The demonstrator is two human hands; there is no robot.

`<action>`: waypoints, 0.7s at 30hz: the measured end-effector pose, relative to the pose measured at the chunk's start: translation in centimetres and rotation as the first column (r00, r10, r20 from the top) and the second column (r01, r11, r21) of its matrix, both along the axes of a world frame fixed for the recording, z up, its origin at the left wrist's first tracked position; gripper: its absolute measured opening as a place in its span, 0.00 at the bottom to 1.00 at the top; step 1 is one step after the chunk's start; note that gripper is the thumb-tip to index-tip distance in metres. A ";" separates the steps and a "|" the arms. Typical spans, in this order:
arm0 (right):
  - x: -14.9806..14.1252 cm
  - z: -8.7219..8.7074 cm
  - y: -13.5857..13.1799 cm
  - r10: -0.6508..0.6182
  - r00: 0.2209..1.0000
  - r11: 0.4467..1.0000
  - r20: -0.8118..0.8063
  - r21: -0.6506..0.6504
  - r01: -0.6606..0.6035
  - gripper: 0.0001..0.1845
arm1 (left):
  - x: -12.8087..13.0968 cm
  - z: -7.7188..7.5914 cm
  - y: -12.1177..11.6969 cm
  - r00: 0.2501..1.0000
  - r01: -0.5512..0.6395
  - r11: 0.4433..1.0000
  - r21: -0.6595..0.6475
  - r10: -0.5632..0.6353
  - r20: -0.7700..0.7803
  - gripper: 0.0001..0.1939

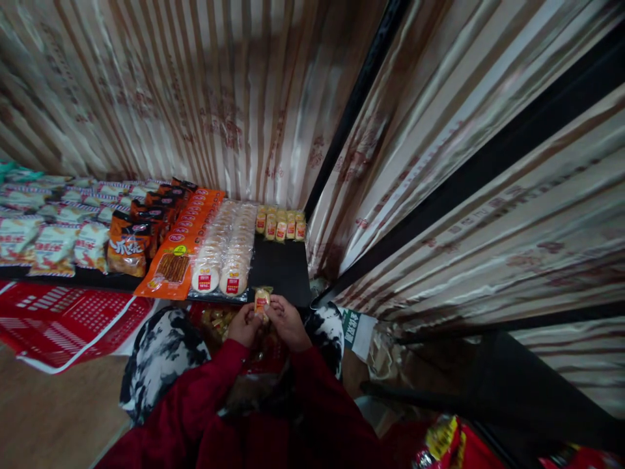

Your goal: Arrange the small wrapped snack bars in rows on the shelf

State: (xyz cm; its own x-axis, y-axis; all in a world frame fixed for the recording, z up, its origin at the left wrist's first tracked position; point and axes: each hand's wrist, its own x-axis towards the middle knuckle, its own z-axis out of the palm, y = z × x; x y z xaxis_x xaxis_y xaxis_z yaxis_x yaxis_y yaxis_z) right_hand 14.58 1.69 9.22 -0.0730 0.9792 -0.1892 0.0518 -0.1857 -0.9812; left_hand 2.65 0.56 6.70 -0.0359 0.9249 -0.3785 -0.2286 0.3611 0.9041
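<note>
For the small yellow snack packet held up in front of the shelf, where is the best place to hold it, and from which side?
Hold the small yellow snack packet by its lower edge, from below. It stands upright, and the left hand and right hand already pinch its bottom from either side. That probably keeps the red label and the top free above the black shelf.

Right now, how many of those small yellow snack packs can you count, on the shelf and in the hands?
Small yellow packs at the back of the black shelf: 5
Small yellow pack held by left hand and right hand: 1
Total: 6
</note>
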 end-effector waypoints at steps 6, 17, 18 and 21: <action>-0.1 0.6 0.3 -0.040 0.999 0.998 0.034 0.042 0.039 0.18 | 1.2 0.1 2.7 0.999 0.033 0.999 0.037 -0.032 -0.015 0.19; 0.7 -0.5 3.0 -0.243 0.877 0.970 0.414 0.131 0.207 0.21 | 4.2 0.5 5.9 0.926 -0.037 0.998 0.046 0.052 -0.373 0.11; 0.7 -0.5 3.4 -0.255 0.859 0.967 0.444 0.142 0.213 0.21 | 4.4 0.9 6.3 0.905 -0.029 0.998 0.051 0.048 -0.423 0.12; 0.9 -0.7 4.8 -0.298 0.798 0.954 0.524 0.176 0.241 0.22 | 4.8 2.2 7.3 0.815 0.027 0.998 0.057 0.011 -0.579 0.15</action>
